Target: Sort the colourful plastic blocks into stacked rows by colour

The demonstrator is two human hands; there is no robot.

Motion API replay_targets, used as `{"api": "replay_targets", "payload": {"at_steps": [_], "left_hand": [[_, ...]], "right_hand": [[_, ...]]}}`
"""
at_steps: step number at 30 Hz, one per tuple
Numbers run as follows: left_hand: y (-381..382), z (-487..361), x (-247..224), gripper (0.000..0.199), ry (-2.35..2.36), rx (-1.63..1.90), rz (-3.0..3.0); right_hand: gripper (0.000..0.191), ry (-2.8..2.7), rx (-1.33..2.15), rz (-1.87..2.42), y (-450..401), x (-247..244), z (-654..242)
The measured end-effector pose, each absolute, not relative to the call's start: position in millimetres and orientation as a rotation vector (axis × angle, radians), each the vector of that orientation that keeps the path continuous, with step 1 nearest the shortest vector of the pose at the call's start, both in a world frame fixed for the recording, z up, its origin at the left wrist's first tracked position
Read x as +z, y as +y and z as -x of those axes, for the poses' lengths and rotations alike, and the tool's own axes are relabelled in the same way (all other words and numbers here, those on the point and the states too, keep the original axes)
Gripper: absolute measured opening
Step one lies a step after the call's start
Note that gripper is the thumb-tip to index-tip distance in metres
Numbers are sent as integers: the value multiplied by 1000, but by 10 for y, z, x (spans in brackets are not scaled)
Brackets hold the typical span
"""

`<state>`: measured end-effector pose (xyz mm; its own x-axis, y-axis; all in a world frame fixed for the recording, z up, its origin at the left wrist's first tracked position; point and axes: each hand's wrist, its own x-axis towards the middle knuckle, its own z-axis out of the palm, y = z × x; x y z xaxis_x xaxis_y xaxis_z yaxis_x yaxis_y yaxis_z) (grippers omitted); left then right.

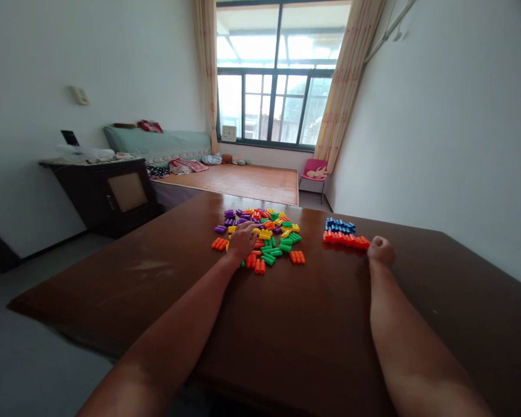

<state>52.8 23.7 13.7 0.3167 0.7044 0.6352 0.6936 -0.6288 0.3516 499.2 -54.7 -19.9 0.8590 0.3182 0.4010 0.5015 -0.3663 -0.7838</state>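
Note:
Purple, yellow, green and orange plastic pieces [272,251] lie in a loose pile on the brown table [304,324]. My left hand [242,241] rests over the left side of this pile, its fingers reaching across some pieces; whether it grips one is hidden. To the right, a joined row of orange-red pieces [345,238] lies just in front of a shorter group of blue pieces [340,226]. My right hand [381,251] is closed at the right end of the orange-red row, its fingers curled around that end.
Beyond the table stand a bed [252,179] with cloths on it and a pink chair [315,169] holding a doll. A dark cabinet [113,188] is at the left. Separate orange pieces [297,257] lie at the pile's near right edge.

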Motion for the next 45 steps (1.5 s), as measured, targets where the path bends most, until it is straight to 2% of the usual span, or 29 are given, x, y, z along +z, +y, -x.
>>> {"api": "replay_targets", "payload": {"at_steps": [5, 8, 10, 12, 15, 19, 24, 29, 34, 38, 41, 45], "left_hand": [[355, -728, 119, 39, 1284, 1026, -2643], [350, -813, 67, 44, 1222, 772, -2723], [309, -798, 63, 37, 1231, 686, -2741], [260, -743, 99, 29, 1296, 693, -2732], [228, -673, 202, 33, 1392, 740, -2728], [356, -749, 320, 25, 1440, 744, -2739], [666, -1045, 324, 35, 1557, 571, -2639], [727, -1183, 248, 32, 1554, 547, -2617], [525, -1148, 330, 37, 1287, 739, -2660], [275, -1112, 359, 44, 925, 851, -2614], [115, -1073, 244, 46, 883, 936, -2453], [14, -1001, 70, 53, 843, 1058, -2270]], "right_hand": [[43, -897, -592, 1723, -490, -31, -4631], [39, -1157, -567, 1639, -456, 50, -4331], [36, -1308, -543, 1602, -435, 80, -4144], [34, -1423, -547, 1567, -419, 94, -3992], [33, -1526, -554, 1513, -399, 98, -3844], [35, -1569, -519, 1454, -374, 96, -3749], [36, -1611, -451, 1437, -368, 106, -3682], [37, -1685, -386, 1457, -390, 121, -3627], [34, -1681, -186, 1439, -359, 174, -3459], [33, -1742, 277, 1285, -359, 267, -3177], [33, -1853, 523, 1223, -389, 320, -3030], [34, -1774, 624, 1273, -428, 319, -3220]]}}
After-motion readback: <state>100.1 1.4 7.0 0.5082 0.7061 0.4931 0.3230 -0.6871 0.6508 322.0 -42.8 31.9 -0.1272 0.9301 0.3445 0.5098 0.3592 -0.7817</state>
